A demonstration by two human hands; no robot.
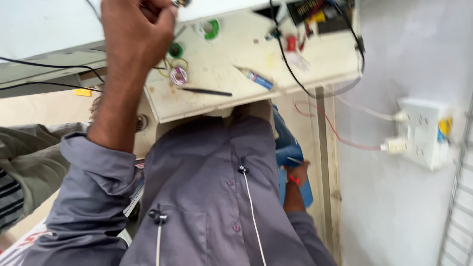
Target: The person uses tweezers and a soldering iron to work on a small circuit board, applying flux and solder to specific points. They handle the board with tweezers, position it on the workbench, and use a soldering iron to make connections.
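Observation:
My left hand (135, 29) is raised over the near left corner of a cream workbench (231, 64), fingers curled shut around a small object I cannot make out, near the top edge. My right hand (295, 172) hangs low beside my grey shirt, below the bench edge, resting against a blue plastic object (290, 152); whether it grips it is unclear. On the bench lie a blue-and-white tube (257, 79), a thin black rod (204, 91), a small round spool (178, 75) and a green ring (212, 28).
A white socket box (424, 129) with two plugs is fixed to the grey wall at right; a red and a white cable run from it to the bench. Black wires cross the bench top. Another person's sleeve (24, 152) shows at the left.

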